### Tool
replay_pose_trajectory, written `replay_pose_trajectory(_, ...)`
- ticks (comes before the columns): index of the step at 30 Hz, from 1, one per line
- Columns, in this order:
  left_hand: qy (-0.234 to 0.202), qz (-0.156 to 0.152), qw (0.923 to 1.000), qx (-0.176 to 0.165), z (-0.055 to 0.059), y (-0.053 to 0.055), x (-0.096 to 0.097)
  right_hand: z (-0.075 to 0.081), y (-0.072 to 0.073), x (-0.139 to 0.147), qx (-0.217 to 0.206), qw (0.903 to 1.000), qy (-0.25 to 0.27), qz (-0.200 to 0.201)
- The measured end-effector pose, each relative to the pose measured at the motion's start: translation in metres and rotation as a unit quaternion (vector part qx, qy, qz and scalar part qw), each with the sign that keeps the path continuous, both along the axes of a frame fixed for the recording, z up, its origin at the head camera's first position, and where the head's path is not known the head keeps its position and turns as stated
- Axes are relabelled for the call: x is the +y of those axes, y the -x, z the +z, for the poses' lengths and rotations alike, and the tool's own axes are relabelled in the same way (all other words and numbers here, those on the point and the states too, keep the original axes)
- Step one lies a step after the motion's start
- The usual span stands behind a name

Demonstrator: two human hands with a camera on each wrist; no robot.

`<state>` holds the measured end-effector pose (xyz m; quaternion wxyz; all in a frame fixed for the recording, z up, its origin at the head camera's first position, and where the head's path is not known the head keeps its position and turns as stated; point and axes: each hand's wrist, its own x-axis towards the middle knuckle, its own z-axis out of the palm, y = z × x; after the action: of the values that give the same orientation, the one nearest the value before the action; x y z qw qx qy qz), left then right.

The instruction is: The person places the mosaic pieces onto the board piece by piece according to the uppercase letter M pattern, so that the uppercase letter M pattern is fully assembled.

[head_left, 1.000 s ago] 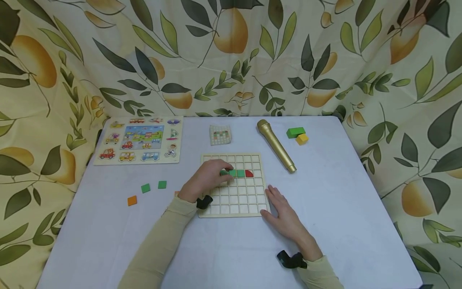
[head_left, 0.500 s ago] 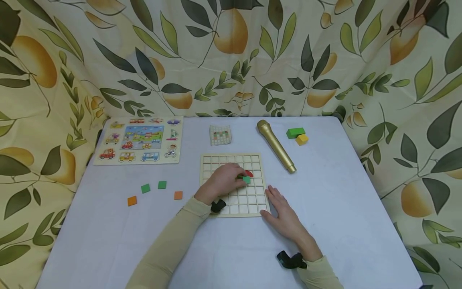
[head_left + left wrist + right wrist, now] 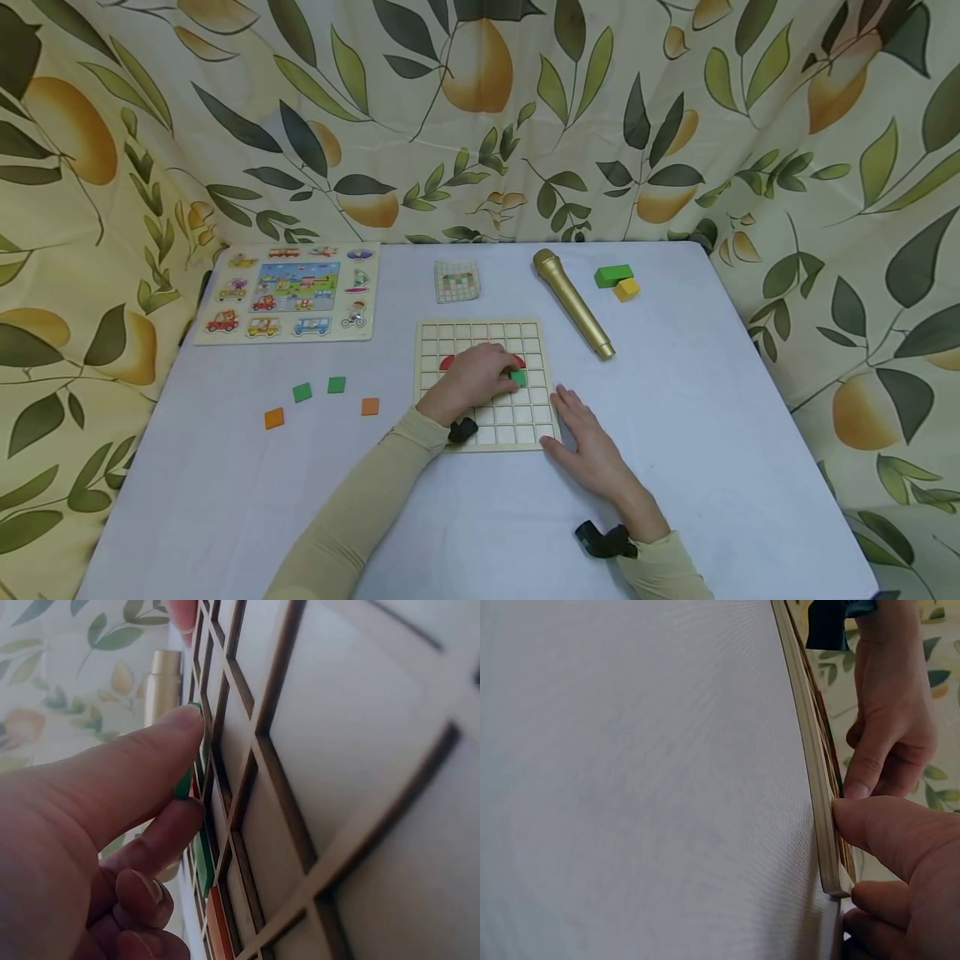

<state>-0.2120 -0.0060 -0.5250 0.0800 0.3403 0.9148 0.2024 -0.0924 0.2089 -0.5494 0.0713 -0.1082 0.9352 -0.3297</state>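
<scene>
My left hand is over the wooden grid board, pinching a green square tile between thumb and finger. In the left wrist view this tile is on edge close to the grid. A red rounded piece sits in a cell left of the hand, and another red piece shows partly beyond the fingertips. The hand hides the cells between them in the head view. My right hand rests at the board's lower right edge, thumb and fingers touching the rim, fingers fairly straight.
Two loose green tiles and two orange tiles lie left of the board. Behind are a vehicle picture puzzle, a small pattern card, a gold microphone, a green block and a yellow block.
My left hand has moved right across the board, carrying a green tile to just below the right red piece. The left red piece has come into view. My right hand has stayed put.
</scene>
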Motion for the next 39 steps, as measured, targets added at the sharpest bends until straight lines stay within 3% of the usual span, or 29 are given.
replay_pose_trajectory(12, -0.001, 0.026, 0.9997, 0.001, -0.004, -0.002, 0.003, -0.003, 0.001, -0.001, -0.002, 1.0000, -0.003, 0.002)
replay_pose_trajectory(25, -0.007, 0.018, 0.9998, 0.000, -0.004, -0.001, 0.000, -0.001, 0.001, -0.003, 0.000, 1.0000, -0.002, 0.005)
replay_pose_trajectory(33, -0.049, 0.033, 0.9979, -0.028, 0.006, -0.002, -0.030, -0.001, 0.001, -0.004, 0.007, 1.0000, -0.001, 0.001)
replay_pose_trajectory(39, -0.060, 0.080, 0.9944, -0.033, 0.006, -0.001, -0.070, -0.001, 0.001, -0.002, 0.007, 1.0000, -0.005, -0.001)
